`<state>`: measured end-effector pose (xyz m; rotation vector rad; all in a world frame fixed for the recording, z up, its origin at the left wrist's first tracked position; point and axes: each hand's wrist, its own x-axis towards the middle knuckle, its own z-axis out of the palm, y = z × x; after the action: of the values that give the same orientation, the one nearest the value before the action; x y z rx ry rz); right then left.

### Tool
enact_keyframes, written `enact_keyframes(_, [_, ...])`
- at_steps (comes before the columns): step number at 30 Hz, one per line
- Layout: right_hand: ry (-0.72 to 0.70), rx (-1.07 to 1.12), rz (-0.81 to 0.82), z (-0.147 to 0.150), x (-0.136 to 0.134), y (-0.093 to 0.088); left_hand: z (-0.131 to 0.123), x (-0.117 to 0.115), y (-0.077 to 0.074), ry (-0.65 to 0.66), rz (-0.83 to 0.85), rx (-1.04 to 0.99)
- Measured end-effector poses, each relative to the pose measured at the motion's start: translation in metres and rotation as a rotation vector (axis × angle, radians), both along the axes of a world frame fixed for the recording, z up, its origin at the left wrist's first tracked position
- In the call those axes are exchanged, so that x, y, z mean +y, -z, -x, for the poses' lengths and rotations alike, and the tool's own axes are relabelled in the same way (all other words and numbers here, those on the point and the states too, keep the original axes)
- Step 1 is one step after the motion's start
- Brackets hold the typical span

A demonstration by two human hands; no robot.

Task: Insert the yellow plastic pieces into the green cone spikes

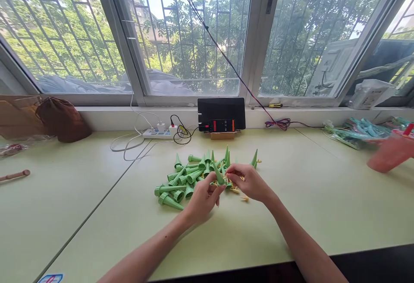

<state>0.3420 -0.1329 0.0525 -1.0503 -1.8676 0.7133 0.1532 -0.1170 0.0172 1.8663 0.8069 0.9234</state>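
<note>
My left hand (pixel 203 196) is closed around a green plastic watering spike (pixel 218 174), a hollow cone whose tip points up and slightly left. At the spike's right side, my right hand (pixel 244 180) pinches with thumb and forefinger. A bit of yellow shows at those fingertips, seemingly a small yellow plastic piece (pixel 225 177), mostly hidden. Left of and behind my hands lies a heap of similar green spikes (pixel 176 188), several with ribbed caps. Loose yellow pieces (pixel 245 198) are scattered under and beside my right hand.
At the back of the pale green table (pixel 310 205) a phone (pixel 222 125) leans on a black tablet (pixel 221 108). A power strip (pixel 161 133) with cables stands left of them. A red cup (pixel 390 151) and plastic-wrapped items (pixel 362 130) are at right, a brown pouch (pixel 63 119) at left.
</note>
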Motion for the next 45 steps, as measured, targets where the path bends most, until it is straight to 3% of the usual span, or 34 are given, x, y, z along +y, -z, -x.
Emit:
enact_keyframes(11, [0.0,-0.066,0.05,-0.0023,0.0018,0.0025,0.0029,-0.0002,0.0018,-0.045,-0.148,0.134])
enact_keyframes(24, [0.089,-0.136,-0.06,-0.0018,0.0026,0.0007,-0.0027,0.0014,-0.0006,-0.118,-0.022,0.022])
enact_keyframes(37, [0.132,-0.255,-0.102,-0.0034,0.007,0.0079,0.0007,0.001,0.0067,-0.136,-0.217,0.131])
enact_keyframes(45, [0.137,-0.287,-0.108,-0.0022,0.005,0.0068,0.0017,0.0014,0.0071,-0.095,-0.232,0.137])
